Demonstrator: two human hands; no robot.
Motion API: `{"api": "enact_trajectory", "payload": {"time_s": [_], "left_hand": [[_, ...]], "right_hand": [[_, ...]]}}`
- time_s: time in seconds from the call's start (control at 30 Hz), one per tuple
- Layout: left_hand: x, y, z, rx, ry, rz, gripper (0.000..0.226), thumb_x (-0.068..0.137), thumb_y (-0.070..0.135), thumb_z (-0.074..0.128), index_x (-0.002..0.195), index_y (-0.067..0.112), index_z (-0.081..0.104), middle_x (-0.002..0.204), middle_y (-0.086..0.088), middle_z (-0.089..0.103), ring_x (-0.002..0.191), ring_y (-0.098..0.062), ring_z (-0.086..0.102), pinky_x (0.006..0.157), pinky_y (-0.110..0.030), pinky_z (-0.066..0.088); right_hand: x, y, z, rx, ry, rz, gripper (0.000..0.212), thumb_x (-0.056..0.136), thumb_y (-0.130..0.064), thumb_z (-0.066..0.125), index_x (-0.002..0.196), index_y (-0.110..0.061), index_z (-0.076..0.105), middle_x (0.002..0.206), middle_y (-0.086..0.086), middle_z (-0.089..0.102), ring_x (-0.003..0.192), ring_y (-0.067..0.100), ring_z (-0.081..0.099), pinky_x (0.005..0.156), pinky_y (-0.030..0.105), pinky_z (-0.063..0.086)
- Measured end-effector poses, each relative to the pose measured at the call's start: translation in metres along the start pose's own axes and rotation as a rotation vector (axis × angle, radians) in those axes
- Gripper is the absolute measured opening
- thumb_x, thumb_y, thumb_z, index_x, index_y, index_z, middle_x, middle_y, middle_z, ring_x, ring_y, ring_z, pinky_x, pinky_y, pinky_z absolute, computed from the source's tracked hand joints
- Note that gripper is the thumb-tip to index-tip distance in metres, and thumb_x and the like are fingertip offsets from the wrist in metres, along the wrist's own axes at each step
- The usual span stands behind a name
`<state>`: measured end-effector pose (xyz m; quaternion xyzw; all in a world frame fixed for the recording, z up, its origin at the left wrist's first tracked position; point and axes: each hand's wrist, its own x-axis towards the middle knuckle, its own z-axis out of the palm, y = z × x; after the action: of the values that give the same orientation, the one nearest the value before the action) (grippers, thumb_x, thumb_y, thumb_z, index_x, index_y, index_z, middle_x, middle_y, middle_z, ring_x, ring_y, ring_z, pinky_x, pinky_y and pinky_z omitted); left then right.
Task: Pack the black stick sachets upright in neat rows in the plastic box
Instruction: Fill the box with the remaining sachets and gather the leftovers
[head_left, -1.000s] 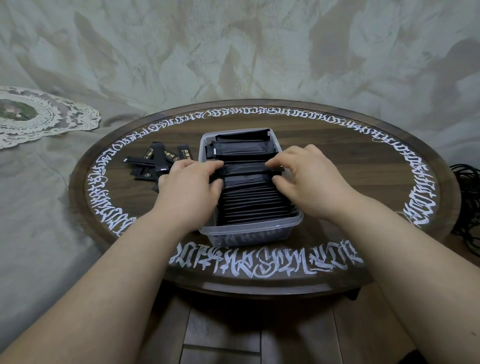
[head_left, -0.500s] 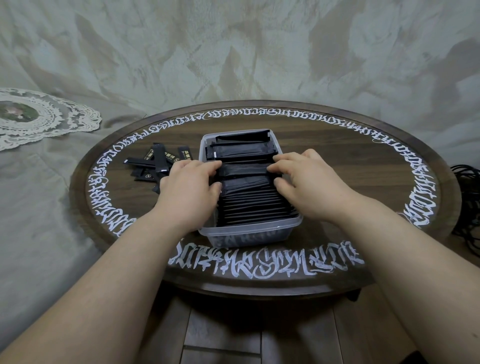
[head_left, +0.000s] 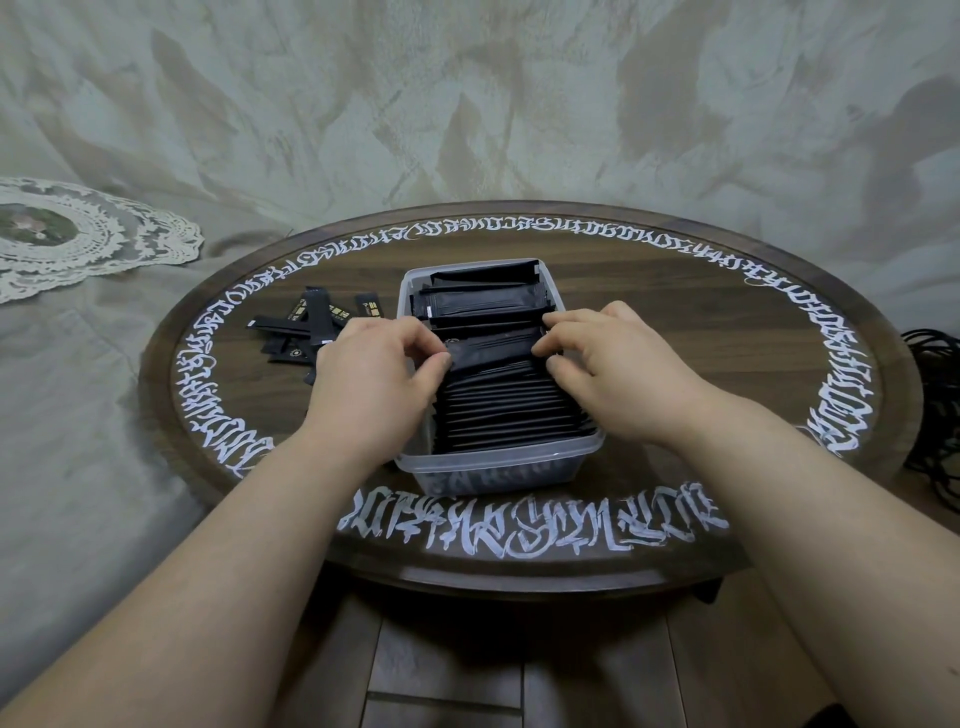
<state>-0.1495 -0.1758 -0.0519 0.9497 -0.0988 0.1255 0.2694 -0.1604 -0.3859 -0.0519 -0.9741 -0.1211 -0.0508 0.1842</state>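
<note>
Here, a clear plastic box (head_left: 496, 470) with rounded corners sits at the middle of a round, dark wooden table (head_left: 675, 332) ringed with white calligraphic lettering. The box is packed with glossy black stick sachets (head_left: 511, 410), thin and flat, standing on edge in a tight row from its near wall to about halfway back; at the far end of the box, several sachets lie flatter and looser. Just left of the box, a small heap of loose sachets (head_left: 306, 327) lies scattered on the wood. Far left of the box, a white lace doily (head_left: 78, 239) rests on grey-green cloth.

Compared with a half second ago, one sachet (head_left: 493, 349) at the far end of the row has been tipped up so its face shows.

The left hand (head_left: 374, 387) pinches that sachet's left end between thumb and curled fingers; the right hand (head_left: 618, 374) pinches its right end, fingers bent down over the box.
</note>
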Motion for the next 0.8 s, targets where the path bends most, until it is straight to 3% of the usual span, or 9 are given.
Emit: {"api": "enact_trajectory", "payload": {"time_s": [0.07, 0.13, 0.2, 0.27, 0.33, 0.43, 0.57, 0.8], "left_hand": [[0.0019, -0.0004, 0.0008, 0.004, -0.006, -0.014, 0.015, 0.088, 0.034, 0.063, 0.077, 0.037, 0.053, 0.075, 0.018, 0.057, 0.100, -0.016, 0.052, 0.092, -0.047, 0.043], [0.0033, -0.0014, 0.0013, 0.037, -0.037, -0.017, 0.009, 0.090, 0.035, 0.061, 0.099, 0.035, 0.060, 0.077, 0.016, 0.060, 0.102, -0.015, 0.049, 0.094, -0.046, 0.042], [0.0035, -0.0010, 0.0004, 0.126, -0.100, -0.010, 0.030, 0.093, 0.036, 0.056, 0.122, 0.035, 0.059, 0.093, 0.016, 0.063, 0.114, -0.018, 0.044, 0.099, -0.046, 0.039], [0.0049, -0.0006, 0.0004, 0.229, -0.134, -0.010, 0.034, 0.095, 0.038, 0.050, 0.129, 0.036, 0.056, 0.119, 0.011, 0.058, 0.127, -0.021, 0.035, 0.104, -0.047, 0.034], [0.0051, -0.0001, 0.0013, 0.271, -0.172, -0.026, 0.034, 0.098, 0.040, 0.045, 0.130, 0.038, 0.055, 0.132, 0.010, 0.051, 0.133, -0.020, 0.027, 0.105, -0.045, 0.029], [0.0050, 0.0003, 0.0020, 0.301, -0.179, -0.022, 0.033, 0.098, 0.040, 0.043, 0.128, 0.038, 0.056, 0.132, 0.011, 0.052, 0.134, -0.019, 0.026, 0.103, -0.045, 0.027], [0.0038, 0.0012, 0.0015, 0.336, -0.127, -0.010, 0.026, 0.096, 0.041, 0.046, 0.117, 0.037, 0.061, 0.118, 0.012, 0.059, 0.130, -0.017, 0.031, 0.101, -0.044, 0.026], [0.0038, 0.0040, 0.0018, 0.375, -0.168, -0.040, 0.025, 0.097, 0.043, 0.044, 0.114, 0.035, 0.061, 0.116, 0.010, 0.059, 0.131, -0.019, 0.033, 0.112, -0.054, 0.018]], "right_hand": [[-0.0002, 0.0007, 0.0009, 0.033, 0.014, 0.003, 0.028, 0.098, -0.026, 0.043, 0.120, -0.027, 0.060, 0.130, -0.010, 0.056, 0.108, 0.014, 0.036, 0.094, 0.028, 0.034], [-0.0007, 0.0008, 0.0005, 0.060, 0.015, 0.008, 0.029, 0.098, -0.026, 0.043, 0.122, -0.030, 0.058, 0.114, -0.013, 0.060, 0.103, 0.011, 0.034, 0.091, 0.030, 0.037], [-0.0011, 0.0003, -0.0003, 0.082, 0.017, 0.014, 0.032, 0.097, -0.026, 0.043, 0.128, -0.031, 0.053, 0.105, -0.014, 0.058, 0.103, 0.011, 0.033, 0.090, 0.032, 0.038], [-0.0013, -0.0001, -0.0001, 0.084, 0.021, 0.011, 0.038, 0.097, -0.025, 0.043, 0.134, -0.030, 0.047, 0.114, -0.012, 0.056, 0.102, 0.011, 0.032, 0.090, 0.031, 0.036], [-0.0013, -0.0002, 0.0006, 0.084, 0.014, 0.007, 0.041, 0.097, -0.025, 0.043, 0.138, -0.030, 0.043, 0.110, -0.014, 0.052, 0.102, 0.012, 0.032, 0.089, 0.029, 0.035], [-0.0006, 0.0002, 0.0013, 0.069, -0.004, 0.014, 0.042, 0.098, -0.025, 0.041, 0.139, -0.030, 0.043, 0.099, -0.018, 0.046, 0.104, 0.015, 0.034, 0.092, 0.031, 0.037], [0.0013, 0.0023, 0.0031, 0.011, 0.007, -0.002, 0.038, 0.099, -0.027, 0.039, 0.135, -0.028, 0.048, 0.125, -0.009, 0.055, 0.103, 0.014, 0.033, 0.092, 0.029, 0.034], [0.0018, 0.0038, 0.0033, -0.024, 0.006, -0.014, 0.035, 0.099, -0.028, 0.038, 0.131, -0.028, 0.053, 0.127, -0.008, 0.054, 0.100, 0.011, 0.032, 0.090, 0.027, 0.032]]}}
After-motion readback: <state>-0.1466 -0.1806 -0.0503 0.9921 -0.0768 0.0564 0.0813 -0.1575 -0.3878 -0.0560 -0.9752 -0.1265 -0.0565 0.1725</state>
